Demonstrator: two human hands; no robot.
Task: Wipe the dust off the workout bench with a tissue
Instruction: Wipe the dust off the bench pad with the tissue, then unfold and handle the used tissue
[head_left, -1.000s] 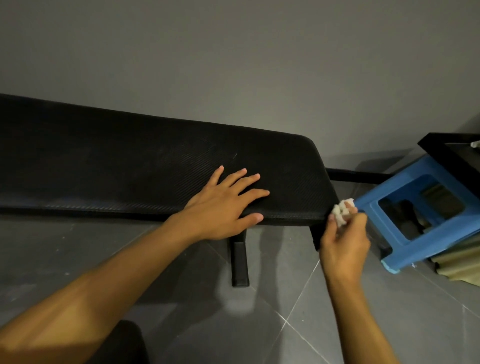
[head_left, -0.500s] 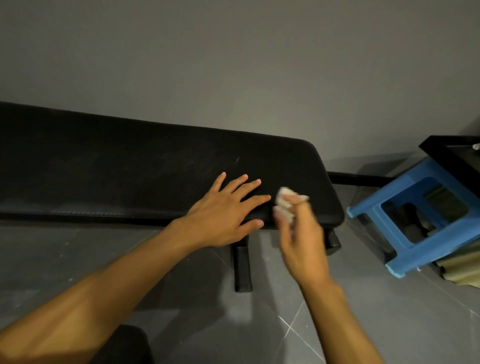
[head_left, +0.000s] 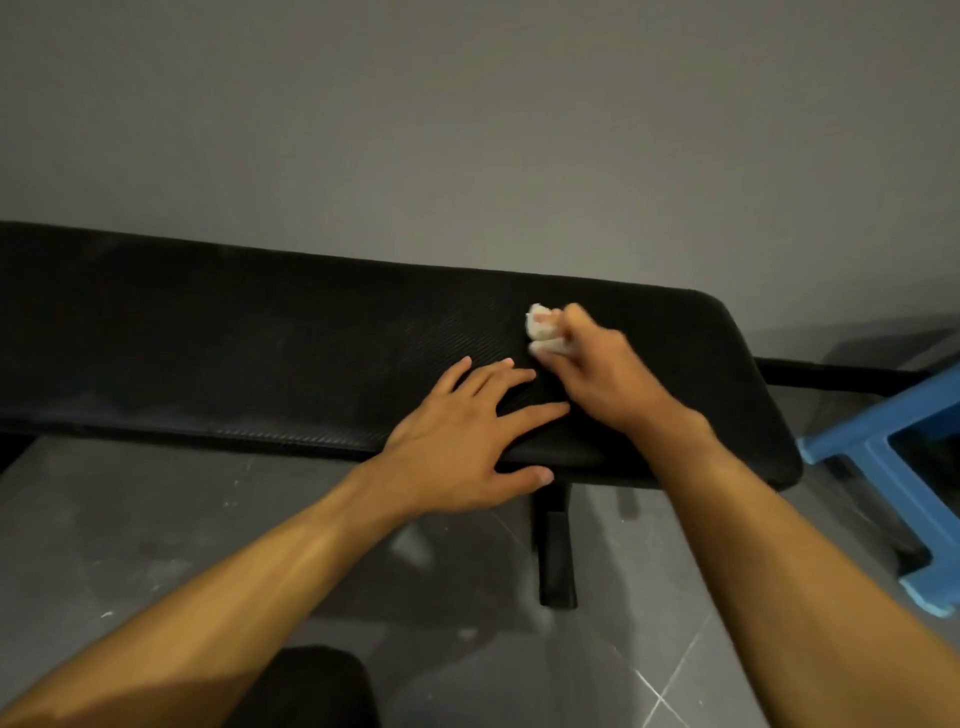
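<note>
Braces long black ribbed padded workout bench (head_left: 208, 338) with left hand (head_left: 462, 436), fingers spread flat at bench's near edge. Presses small crumpled white tissue (head_left: 543, 332) onto bench top, pinched in right hand (head_left: 597, 379). Risks shredding wad on ribbing, or skipping bench's far-left stretch.

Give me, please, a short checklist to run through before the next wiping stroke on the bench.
1. Grip: right hand pinches the tissue in its fingers, ok.
2. Contact: tissue touching the bench pad, cannot tell, blurred.
3. Bracing: left hand flat on the pad, ok.
4. Clearance: left hand apart from the tissue, ok, though fingertips are close.
5. Dust left on the pad: cannot tell, too dark.
</note>
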